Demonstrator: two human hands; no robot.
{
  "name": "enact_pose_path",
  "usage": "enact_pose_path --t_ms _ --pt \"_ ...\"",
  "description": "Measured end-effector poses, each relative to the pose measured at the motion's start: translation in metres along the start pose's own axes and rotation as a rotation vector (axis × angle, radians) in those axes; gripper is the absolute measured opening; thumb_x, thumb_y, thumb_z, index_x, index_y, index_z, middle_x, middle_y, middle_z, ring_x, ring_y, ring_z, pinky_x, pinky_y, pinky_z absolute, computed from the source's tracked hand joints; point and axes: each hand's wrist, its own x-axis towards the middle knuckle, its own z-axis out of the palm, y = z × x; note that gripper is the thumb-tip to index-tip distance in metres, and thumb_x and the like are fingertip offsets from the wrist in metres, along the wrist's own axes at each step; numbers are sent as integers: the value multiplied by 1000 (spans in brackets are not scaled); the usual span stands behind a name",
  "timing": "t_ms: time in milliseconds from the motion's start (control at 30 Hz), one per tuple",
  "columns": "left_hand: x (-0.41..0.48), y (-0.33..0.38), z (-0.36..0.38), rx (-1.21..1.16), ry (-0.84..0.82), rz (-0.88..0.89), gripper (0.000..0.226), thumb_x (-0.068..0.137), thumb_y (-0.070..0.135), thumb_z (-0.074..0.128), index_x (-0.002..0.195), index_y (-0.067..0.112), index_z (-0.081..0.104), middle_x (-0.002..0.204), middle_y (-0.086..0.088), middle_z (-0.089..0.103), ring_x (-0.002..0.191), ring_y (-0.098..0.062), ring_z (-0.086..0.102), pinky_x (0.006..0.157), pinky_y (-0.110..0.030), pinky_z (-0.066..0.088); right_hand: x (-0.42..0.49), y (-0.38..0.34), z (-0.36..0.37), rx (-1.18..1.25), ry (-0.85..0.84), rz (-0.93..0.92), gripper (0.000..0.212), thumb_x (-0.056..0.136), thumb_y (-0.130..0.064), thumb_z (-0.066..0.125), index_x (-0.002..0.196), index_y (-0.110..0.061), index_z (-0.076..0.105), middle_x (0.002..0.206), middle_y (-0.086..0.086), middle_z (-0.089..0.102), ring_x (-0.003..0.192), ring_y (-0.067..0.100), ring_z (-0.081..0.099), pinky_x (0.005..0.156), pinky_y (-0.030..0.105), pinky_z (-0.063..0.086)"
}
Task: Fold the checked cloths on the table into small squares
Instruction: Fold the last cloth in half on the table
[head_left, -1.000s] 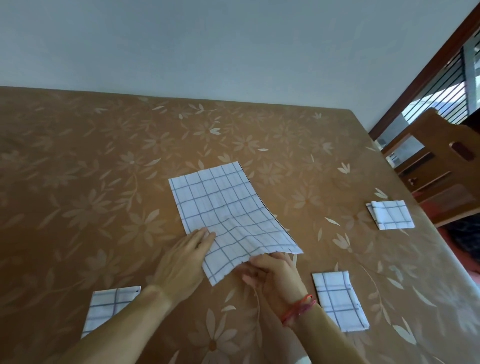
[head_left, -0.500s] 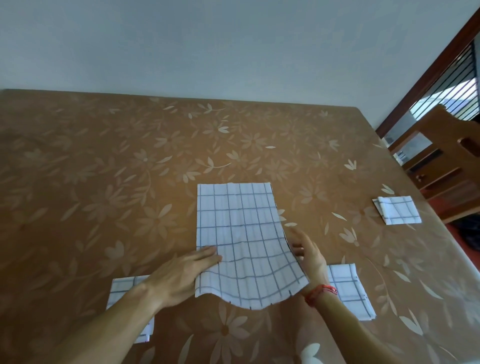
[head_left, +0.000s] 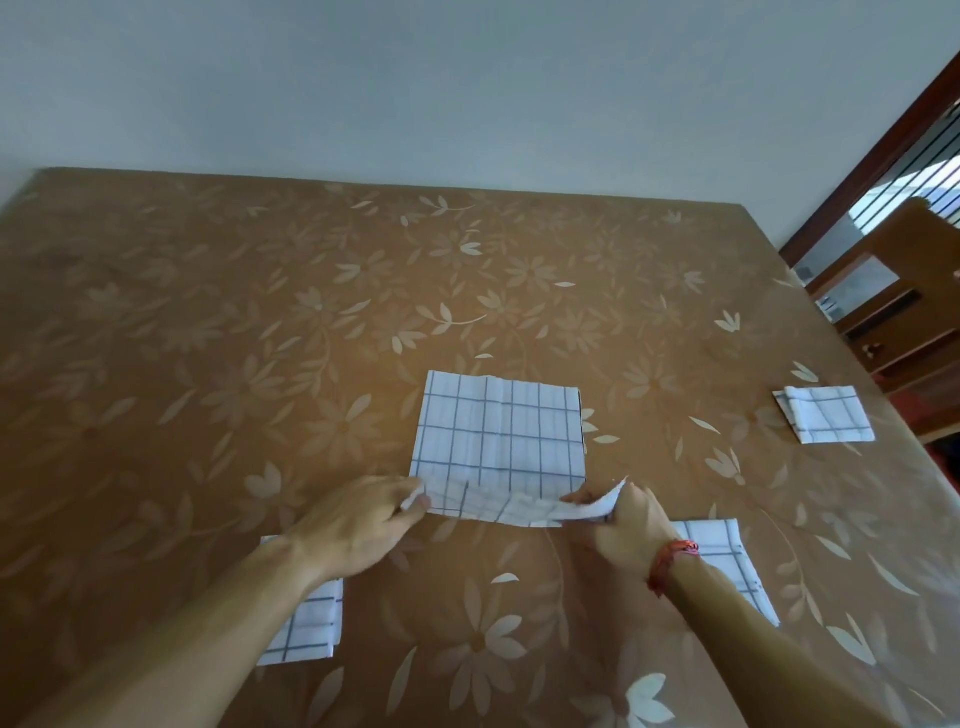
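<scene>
Now my left hand (head_left: 358, 525) and right hand (head_left: 626, 525) each pinch a near corner of the cloth (head_left: 498, 436) between them, unfinished, while three folded squares (head_left: 823, 415) around them look done.

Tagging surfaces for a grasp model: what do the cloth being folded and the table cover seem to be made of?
Checked cloth: thin woven fabric, probably cotton, matte; it holds crease lines and sags between the left hand and right hand pinching its near corners. Table cover: possibly vinyl, with a slight sheen and printed flowers.
</scene>
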Motion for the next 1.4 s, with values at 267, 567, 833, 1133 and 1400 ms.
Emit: enact_pose_path --t_ms 267,567,833,1133,1400 --pt "37 -7 -4 -212 173 -189 42 100 46 40 79 13 54 68 -2 58 59 -10 53 59 -29 43 24 -16 -13 54 125 15 21 82 -37 69 84 -16 66 72 -8 66 70 10 63 57 21 46" --pt "52 -10 10 -325 222 -193 71 82 22 72 141 33 34 95 10 60 83 -4 62 69 -17 47 49 -25 -4 82 208 98 24 83 -34 68 69 -23 52 69 -12 56 66 8 54 53 17 37" --pt "56 -11 15 -72 308 -117 60 90 22 65 142 24 35 116 7 47 103 -7 46 82 -16 39 55 -22 3 123 246 155 36 81 -33 69 111 -20 55 91 -2 68 87 19 60 71 25 46" --pt "38 4 45 328 387 232 39 91 26 55 127 13 55 123 0 53 109 -17 56 81 -28 54 33 -38 11 -195 460 -7 52 86 -41 59 132 -19 47 111 3 46 96 22 53 79 35 49" --pt "29 21 97 552 307 290 56 93 36 35 132 3 57 141 -12 53 133 -25 47 110 -39 25 -13 -35 68 -555 239 -412 52 90 -35 37 131 -10 57 140 14 52 128 30 52 97 44 50"
